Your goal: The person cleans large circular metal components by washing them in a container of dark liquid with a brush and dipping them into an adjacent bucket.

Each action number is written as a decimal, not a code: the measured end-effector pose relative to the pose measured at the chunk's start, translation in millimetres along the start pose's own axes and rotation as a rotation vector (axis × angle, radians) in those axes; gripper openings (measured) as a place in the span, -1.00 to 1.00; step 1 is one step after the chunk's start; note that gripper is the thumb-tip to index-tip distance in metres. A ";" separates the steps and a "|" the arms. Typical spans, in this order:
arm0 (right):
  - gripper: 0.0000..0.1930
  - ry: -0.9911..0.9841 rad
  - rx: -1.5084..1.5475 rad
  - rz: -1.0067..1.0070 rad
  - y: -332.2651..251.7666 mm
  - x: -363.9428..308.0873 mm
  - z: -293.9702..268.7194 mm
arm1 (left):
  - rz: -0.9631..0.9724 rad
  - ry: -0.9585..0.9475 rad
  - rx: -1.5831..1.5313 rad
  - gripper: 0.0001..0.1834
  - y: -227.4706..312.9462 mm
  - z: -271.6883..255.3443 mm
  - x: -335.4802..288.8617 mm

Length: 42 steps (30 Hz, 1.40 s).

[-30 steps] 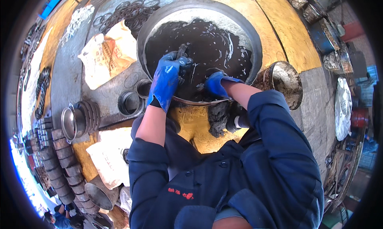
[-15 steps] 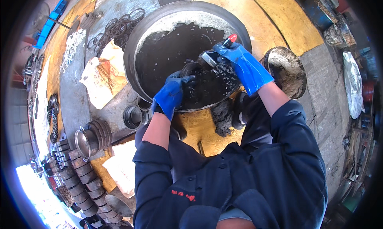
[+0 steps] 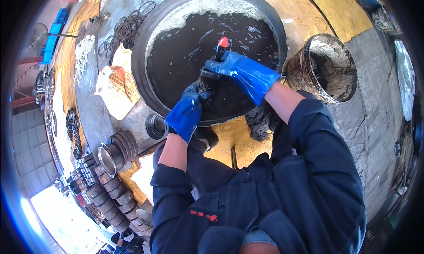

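I see the right hand (image 3: 229,64) wrapped round a red-tipped tool (image 3: 223,42), the left hand (image 3: 187,104) gripping a dark piece (image 3: 206,84) (too murky to name), both over the wide basin's (image 3: 140,72) near side. Looks like tool-on-piece work; next calls for a steady left hold.

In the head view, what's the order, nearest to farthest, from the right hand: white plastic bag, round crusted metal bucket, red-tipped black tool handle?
1. Red-tipped black tool handle: gripped in the blue-gloved right hand.
2. Round crusted metal bucket: right of the wide metal basin.
3. White plastic bag: far right edge.
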State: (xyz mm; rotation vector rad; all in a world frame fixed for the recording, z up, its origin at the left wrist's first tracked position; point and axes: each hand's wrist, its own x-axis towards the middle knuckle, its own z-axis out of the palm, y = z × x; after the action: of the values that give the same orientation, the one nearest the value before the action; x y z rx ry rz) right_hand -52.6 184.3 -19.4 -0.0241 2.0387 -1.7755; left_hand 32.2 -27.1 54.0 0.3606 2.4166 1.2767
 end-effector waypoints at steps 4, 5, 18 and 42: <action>-0.53 0.300 -0.232 0.112 12.2 8.0 -11.4 | -0.007 -0.018 -0.029 -0.62 -1.8 -3.9 4.9; -0.53 0.376 -0.334 0.114 15.8 7.3 -15.1 | -0.042 -0.028 -0.124 -0.61 -1.8 -3.7 6.4; -0.68 0.235 -0.010 0.012 14.4 6.6 12.6 | -0.757 0.148 -1.252 -0.49 -44.4 32.6 76.8; -0.67 -0.143 -0.960 0.026 13.1 -61.4 -0.7 | -0.547 -0.054 -0.979 -0.63 -71.5 19.1 73.2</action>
State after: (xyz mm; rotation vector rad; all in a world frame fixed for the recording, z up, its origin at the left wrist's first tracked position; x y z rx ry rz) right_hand 6.3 205.2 -12.7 -0.3897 2.5421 -0.6112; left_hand -28.1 -23.8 -30.8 -0.4933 1.4057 1.8843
